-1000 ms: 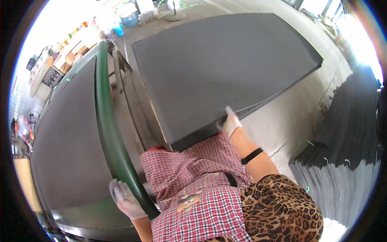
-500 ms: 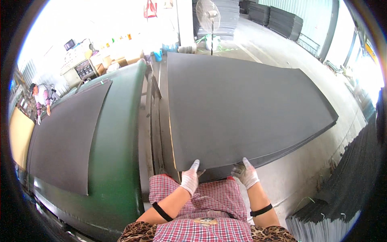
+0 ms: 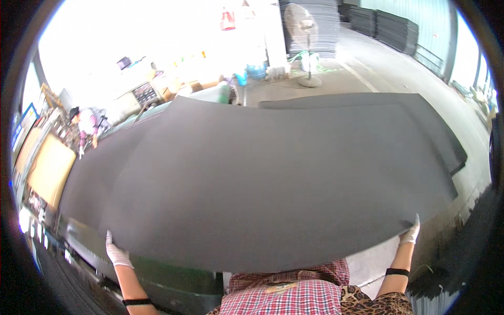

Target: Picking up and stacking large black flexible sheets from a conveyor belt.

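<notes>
**Large dark sheet held by its near edge, spread across the work area**

The person grips a wide dark grey sheet (image 3: 273,178) at its near edge with both gloved hands set far apart. The left hand (image 3: 116,253) sits at the near left corner, fingers pointing up against the sheet's face and apparently closed over the edge (the thumb is hidden behind the material, so the exact pinch cannot be told). The right hand (image 3: 410,233) holds the near right corner in like fashion, fingers raised along the edge and closed on it. The sheet fills most of the view, reaching from the near edge at the person's waist to the far side, where a second dark sheet (image 3: 420,105) shows just beyond and to the right of it. Under its near left part the green machine (image 3: 173,278) is visible; whether the sheet rests flat on it or is held clear cannot be told. A standing fan (image 3: 304,31) and stacked dark sheets (image 3: 388,26) stand at the far right; another person (image 3: 86,123) works at the far left beside a yellow-brown board (image 3: 47,168).

Judged progress: the sheet is lifted and in hand over the machine, but not yet released; settling and letting go appear to remain.
</notes>
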A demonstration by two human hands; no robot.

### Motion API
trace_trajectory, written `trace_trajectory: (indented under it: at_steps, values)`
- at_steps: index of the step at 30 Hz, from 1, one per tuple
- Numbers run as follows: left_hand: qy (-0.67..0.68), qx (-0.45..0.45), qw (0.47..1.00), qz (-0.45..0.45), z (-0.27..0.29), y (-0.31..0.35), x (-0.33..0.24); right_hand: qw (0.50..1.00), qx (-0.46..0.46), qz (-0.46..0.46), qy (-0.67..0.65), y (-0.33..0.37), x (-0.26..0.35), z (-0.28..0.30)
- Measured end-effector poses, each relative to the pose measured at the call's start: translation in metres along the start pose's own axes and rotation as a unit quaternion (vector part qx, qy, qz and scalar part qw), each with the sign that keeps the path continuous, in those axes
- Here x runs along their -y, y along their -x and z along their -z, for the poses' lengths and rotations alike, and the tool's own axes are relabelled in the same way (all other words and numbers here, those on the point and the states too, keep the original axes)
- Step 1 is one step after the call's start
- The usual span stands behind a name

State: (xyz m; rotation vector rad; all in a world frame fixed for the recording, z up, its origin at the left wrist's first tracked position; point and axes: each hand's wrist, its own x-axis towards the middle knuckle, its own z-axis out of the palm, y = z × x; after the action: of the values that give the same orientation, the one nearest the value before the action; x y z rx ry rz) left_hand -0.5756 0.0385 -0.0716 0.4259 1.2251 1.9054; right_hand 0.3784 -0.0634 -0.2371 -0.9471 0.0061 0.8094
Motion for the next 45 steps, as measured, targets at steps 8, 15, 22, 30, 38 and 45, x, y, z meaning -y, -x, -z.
trace_trajectory:
  at_steps: [8, 15, 22, 30, 38, 45]
  values:
    - [-0.124, -0.140, 0.967, 0.170, 0.098, 0.070, 0.116, 0.992, 0.115, -0.024, 0.050, 0.090, -0.079, -0.145]
    - [0.141, -0.050, 0.960, 0.238, 0.018, 0.112, 0.200, 0.972, 0.230, -0.031, 0.042, 0.202, -0.115, -0.245]
    - [0.183, 0.132, 0.957, 0.180, -0.052, 0.086, 0.239, 0.932, 0.340, -0.095, 0.080, 0.244, -0.173, -0.256]
    - [0.159, -0.119, 0.964, 0.175, 0.004, -0.049, 0.171, 0.930, 0.301, -0.154, 0.141, 0.144, -0.137, -0.265]
    - [0.216, 0.114, 0.895, 0.374, -0.122, 0.135, 0.237, 0.893, 0.355, -0.265, 0.077, 0.233, -0.257, -0.301]
    - [0.035, 0.073, 0.956, 0.283, -0.142, 0.153, 0.211, 0.894, 0.325, -0.281, 0.130, 0.248, -0.230, -0.278]
